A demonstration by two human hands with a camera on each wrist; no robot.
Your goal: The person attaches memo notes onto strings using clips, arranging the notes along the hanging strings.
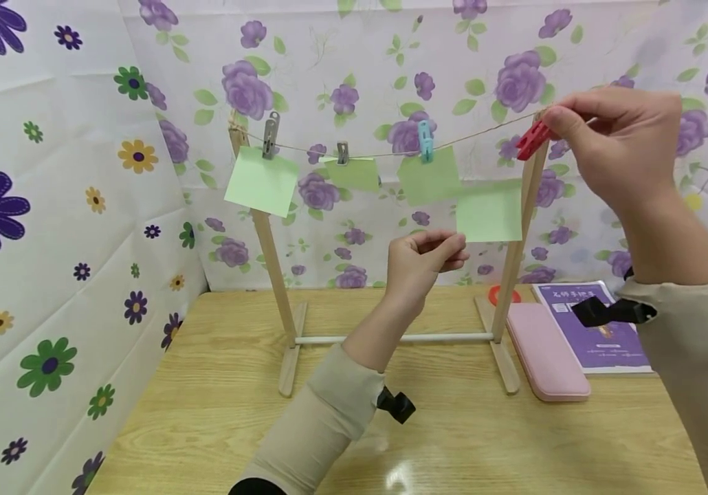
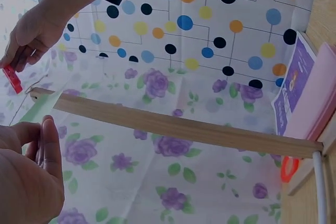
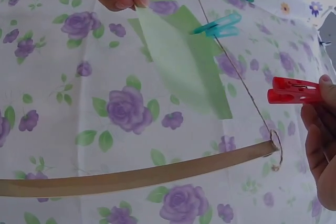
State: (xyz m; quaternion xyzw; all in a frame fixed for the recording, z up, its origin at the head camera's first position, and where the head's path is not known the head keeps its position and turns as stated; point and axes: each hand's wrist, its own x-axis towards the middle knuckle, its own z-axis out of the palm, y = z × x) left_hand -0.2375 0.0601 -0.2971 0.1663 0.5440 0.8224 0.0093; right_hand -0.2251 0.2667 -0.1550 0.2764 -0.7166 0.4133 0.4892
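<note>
A light green paper sheet (image 1: 490, 212) is pinched at its lower left corner by my left hand (image 1: 422, 265). In the right wrist view that sheet (image 3: 178, 69) hangs in front of another clipped sheet. My right hand (image 1: 626, 141) pinches a red clothespin (image 1: 534, 139) near the right end of the string (image 1: 484, 132). The red clothespin (image 3: 295, 91) stands apart from the string in the right wrist view. Along the string, a blue clothespin (image 1: 425, 142) and two grey clothespins, one tall (image 1: 270, 135) and one small (image 1: 343, 152), each hold a green sheet.
The string spans a wooden frame with a left post (image 1: 272, 275), a right post (image 1: 517, 254) and a white crossbar (image 1: 447, 337). Right of the frame lie a pink case (image 1: 546, 350), a purple book (image 1: 595, 344) and a red ring-like object (image 1: 515, 295). Patterned cloth stands behind the table (image 1: 453, 440).
</note>
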